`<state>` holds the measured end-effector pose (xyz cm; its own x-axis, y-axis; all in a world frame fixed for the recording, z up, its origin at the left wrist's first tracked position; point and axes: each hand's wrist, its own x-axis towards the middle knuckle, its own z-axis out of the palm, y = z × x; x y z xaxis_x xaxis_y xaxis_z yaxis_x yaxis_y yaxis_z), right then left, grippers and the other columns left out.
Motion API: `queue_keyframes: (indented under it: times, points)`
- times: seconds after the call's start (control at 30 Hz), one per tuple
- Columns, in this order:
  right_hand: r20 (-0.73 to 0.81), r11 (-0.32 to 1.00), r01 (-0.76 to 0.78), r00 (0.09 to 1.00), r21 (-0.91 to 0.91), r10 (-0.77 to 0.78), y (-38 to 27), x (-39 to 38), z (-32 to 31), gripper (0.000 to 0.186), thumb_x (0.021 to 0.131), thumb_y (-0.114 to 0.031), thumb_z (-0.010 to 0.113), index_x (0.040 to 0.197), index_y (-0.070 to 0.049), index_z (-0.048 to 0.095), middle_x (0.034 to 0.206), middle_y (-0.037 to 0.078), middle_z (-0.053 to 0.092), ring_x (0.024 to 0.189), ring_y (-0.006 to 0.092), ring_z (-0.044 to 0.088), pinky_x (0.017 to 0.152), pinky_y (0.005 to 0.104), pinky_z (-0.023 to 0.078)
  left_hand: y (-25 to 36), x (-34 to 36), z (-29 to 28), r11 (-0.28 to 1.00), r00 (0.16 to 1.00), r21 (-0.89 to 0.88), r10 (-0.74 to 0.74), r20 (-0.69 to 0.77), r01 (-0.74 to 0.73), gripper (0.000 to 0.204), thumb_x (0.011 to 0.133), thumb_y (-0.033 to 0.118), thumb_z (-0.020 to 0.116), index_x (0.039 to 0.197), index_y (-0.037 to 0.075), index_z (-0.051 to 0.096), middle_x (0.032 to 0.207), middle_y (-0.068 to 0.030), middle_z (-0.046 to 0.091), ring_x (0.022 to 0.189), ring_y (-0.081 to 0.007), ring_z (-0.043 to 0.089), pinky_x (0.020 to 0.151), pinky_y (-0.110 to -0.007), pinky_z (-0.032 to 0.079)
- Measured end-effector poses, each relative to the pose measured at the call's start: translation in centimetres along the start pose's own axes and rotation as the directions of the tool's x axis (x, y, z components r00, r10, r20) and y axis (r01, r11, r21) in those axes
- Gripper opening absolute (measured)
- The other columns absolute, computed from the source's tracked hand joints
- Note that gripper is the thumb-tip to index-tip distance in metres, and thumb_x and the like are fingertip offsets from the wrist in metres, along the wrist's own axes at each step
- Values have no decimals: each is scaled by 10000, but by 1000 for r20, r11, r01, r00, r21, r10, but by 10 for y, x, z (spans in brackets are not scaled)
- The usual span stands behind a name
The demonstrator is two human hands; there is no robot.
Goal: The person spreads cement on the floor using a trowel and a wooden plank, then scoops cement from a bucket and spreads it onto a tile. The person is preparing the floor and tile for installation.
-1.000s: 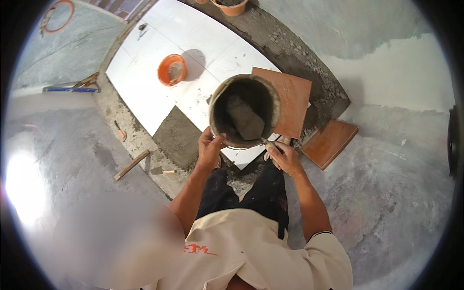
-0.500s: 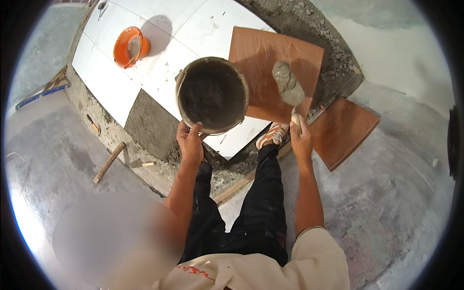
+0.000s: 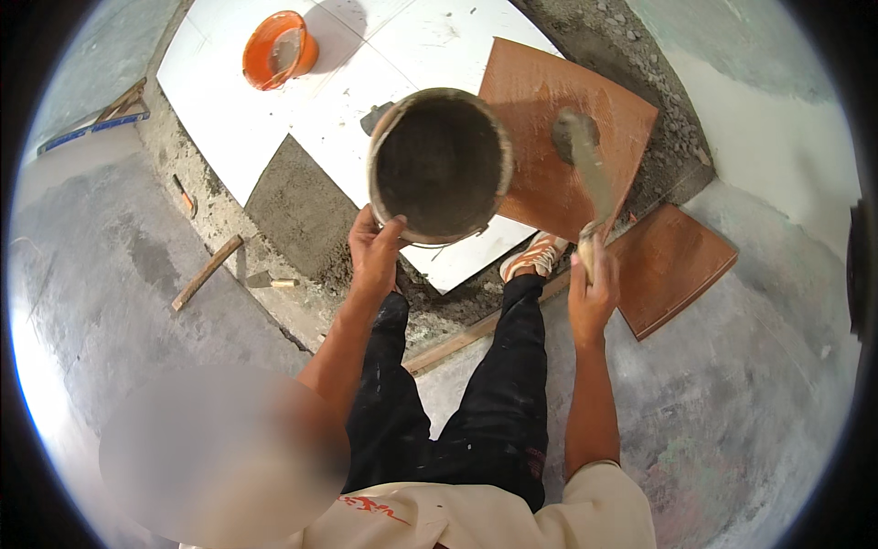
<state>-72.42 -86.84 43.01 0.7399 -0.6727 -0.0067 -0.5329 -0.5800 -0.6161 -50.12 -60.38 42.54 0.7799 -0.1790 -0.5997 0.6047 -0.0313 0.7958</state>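
My left hand [image 3: 373, 249] is closed on the near rim of a round, mortar-crusted bucket [image 3: 375, 178], whose inside is dark. In my right hand [image 3: 594, 297] is the light handle of a trowel [image 3: 590, 169], its blade pointing away from me over a large brown tile [image 3: 521, 110]. Beneath and beside the blade lies a dab of wet grey mortar [image 3: 565, 137]; whether the blade touches it I cannot tell. The bucket hides the brown tile's left edge.
White floor tiles [image 3: 439, 37] carry an orange bucket [image 3: 253, 64]. To the left lie a hammer [image 3: 208, 273], another trowel [image 3: 285, 283] and an orange-handled tool [image 3: 185, 197]. Bare mortar bed [image 3: 302, 206] borders the white tiles. A second brown tile [image 3: 677, 265] lies at the right.
The trowel blade, coated with mortar before, now shows its long shape over the tile, with a rounder mortar dab left there. The view has shifted somewhat; my left hand still grips the bucket.
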Motion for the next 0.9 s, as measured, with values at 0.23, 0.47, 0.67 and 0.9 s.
queue_keyframes:
  times: [0.23,0.47,0.67,0.9]
  points:
    - [261,937,332,919,-109,-295,-71,37,28,462,880,-141,802,1329,-94,701,983,83,649,884,286,701,752,411,581,8,-2,20,977,975,104,174,135,-188,236,990,-31,631,1219,-11,685,1095,-60,740,955,-130,691,858,-319,562]
    - [389,952,282,895,-118,-217,-100,32,5,457,918,-149,766,1358,-81,662,950,81,595,831,278,682,693,406,574,24,4,21,960,957,138,214,197,-244,632,986,-42,614,1592,-37,431,1484,-129,600,1331,-177,568,1109,-339,461]
    - [390,905,257,914,-339,-113,-116,68,6,468,978,-209,717,1399,-39,605,1057,150,655,937,313,728,747,417,599,27,3,34,889,897,204,353,265,-410,631,970,-101,586,1579,-72,422,1698,-189,336,1430,-196,487,1108,-309,461]
    - [487,990,58,866,129,-115,-93,58,12,494,973,-278,741,1392,-30,656,957,150,713,903,324,741,798,445,586,28,10,36,914,890,130,331,312,-385,669,942,-123,568,1589,-72,403,1688,-182,365,1454,-216,475,1125,-329,460]
